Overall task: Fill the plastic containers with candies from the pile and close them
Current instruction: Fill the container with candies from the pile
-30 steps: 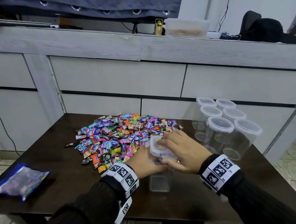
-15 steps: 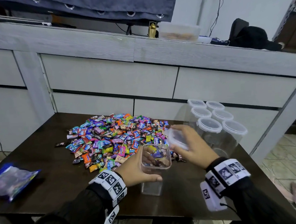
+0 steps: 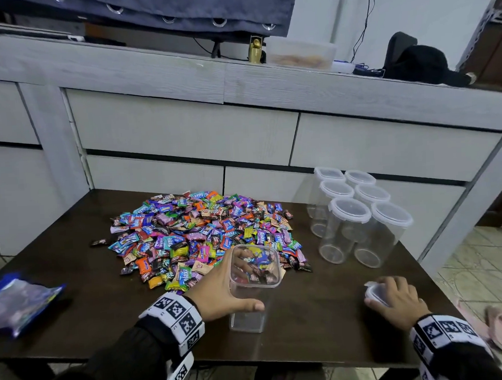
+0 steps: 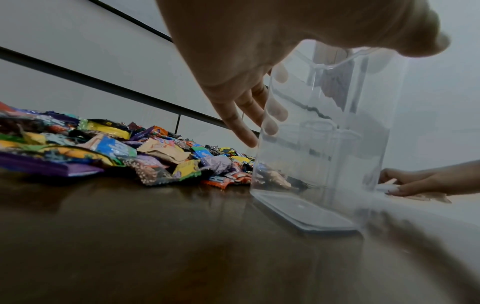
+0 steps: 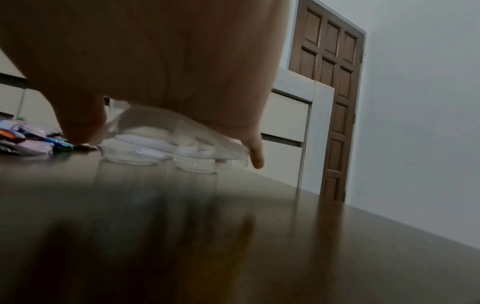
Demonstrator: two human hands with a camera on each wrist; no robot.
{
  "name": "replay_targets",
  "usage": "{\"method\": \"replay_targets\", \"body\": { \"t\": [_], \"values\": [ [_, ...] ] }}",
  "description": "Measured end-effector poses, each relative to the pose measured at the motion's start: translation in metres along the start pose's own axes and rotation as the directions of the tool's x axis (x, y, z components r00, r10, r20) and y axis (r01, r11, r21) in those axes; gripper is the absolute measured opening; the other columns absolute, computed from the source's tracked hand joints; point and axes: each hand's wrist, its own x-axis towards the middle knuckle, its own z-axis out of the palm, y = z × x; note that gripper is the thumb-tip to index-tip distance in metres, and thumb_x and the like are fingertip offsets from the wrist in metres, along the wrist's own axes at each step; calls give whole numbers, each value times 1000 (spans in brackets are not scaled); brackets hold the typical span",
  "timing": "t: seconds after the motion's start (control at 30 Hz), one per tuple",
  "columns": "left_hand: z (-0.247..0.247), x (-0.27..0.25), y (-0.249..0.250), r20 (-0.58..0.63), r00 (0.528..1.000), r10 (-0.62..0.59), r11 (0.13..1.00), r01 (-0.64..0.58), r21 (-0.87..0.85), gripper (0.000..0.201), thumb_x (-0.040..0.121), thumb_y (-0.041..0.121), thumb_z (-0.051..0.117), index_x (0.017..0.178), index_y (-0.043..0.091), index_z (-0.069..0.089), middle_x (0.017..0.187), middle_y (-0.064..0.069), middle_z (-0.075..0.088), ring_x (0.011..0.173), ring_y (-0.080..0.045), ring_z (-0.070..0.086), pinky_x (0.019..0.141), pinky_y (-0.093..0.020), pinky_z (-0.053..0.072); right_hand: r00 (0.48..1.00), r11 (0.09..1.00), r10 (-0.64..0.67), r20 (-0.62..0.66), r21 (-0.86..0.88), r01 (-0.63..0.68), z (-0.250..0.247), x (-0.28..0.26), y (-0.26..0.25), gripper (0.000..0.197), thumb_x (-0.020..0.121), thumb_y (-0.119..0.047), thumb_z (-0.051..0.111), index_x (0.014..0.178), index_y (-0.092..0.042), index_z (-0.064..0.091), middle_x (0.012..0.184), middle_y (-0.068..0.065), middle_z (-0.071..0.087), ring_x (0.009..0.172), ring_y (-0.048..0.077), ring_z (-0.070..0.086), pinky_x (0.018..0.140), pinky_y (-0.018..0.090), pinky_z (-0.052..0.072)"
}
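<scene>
A clear square container stands open near the table's front edge, and it looks empty. My left hand grips it near the rim, thumb in front and fingers behind; the left wrist view shows those fingers against the container. The candy pile lies just behind it and shows through the walls. To the right, my right hand holds the container's lid down at the table. In the right wrist view the lid sits under my palm, between thumb and little finger.
Several closed round containers stand at the back right of the dark table. A blue candy bag lies at the left edge. Grey drawers rise behind. The table's right edge is close to my right hand.
My right hand took the lid off the square container and carried it right and down to the table. My left hand kept its grip on the container.
</scene>
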Motion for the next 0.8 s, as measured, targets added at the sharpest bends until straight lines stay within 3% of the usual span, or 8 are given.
{"method": "replay_targets", "body": {
  "t": [0.1,0.2,0.3,0.37,0.43,0.53,0.67,0.8],
  "values": [
    [-5,-5,-5,42,999,1,999,1,-47,106,44,90,66,131,62,13,134,18,47,124,1,50,105,-28,43,1000,1000,21,-1,-6,-21,9,-2,-2,65,84,-65,51,133,-25,36,138,4,33,128,27,37,104,41,35],
    [-16,-12,-13,-98,993,-71,985,54,-165,109,48,102,38,139,49,11,142,10,42,131,-9,46,108,-34,40,998,997,-9,-66,-78,4,14,-4,-6,68,82,-69,48,134,-26,37,141,2,33,132,25,34,106,43,32],
    [-35,-20,-29,-285,945,-160,981,185,62,106,67,96,25,149,30,16,150,6,37,139,-13,37,113,-39,33,980,981,-145,-139,-149,124,11,-6,-22,82,80,-79,31,141,-24,32,150,4,27,139,24,24,111,45,25],
    [-46,-22,-42,-333,915,-227,888,335,315,103,78,86,26,154,18,13,159,-2,24,146,-17,24,119,-40,24,956,956,-268,-118,-156,249,8,-3,-45,104,70,-88,6,144,-19,29,153,9,22,142,27,21,114,42,23],
    [-52,-19,-52,-316,894,-319,713,446,542,103,81,81,29,156,16,5,164,-6,8,151,-22,7,122,-45,14,932,931,-355,-75,-119,345,10,2,-75,99,75,-84,18,147,-16,22,156,9,15,145,28,13,117,42,18],
    [-55,-9,-61,-280,844,-457,516,508,690,107,81,82,36,156,19,-8,164,-7,-13,151,-27,-10,120,-54,7,906,906,-424,0,8,424,15,14,-124,96,78,-76,39,150,-16,14,158,7,8,147,26,5,118,46,16],
    [-52,5,-72,-227,804,-550,453,516,727,113,78,85,38,154,21,-15,161,-7,-24,149,-31,-18,119,-57,5,902,903,-424,79,121,413,21,36,-175,98,83,-61,56,151,-13,5,160,8,0,147,30,-1,118,52,13],
    [-45,19,-80,-205,798,-567,468,517,717,113,74,89,31,153,25,-18,159,-6,-29,146,-32,-25,117,-60,-2,878,886,-461,131,119,448,36,57,-213,114,74,-76,53,152,-15,-3,160,9,-8,146,34,-9,118,49,-2]
  ]
}}
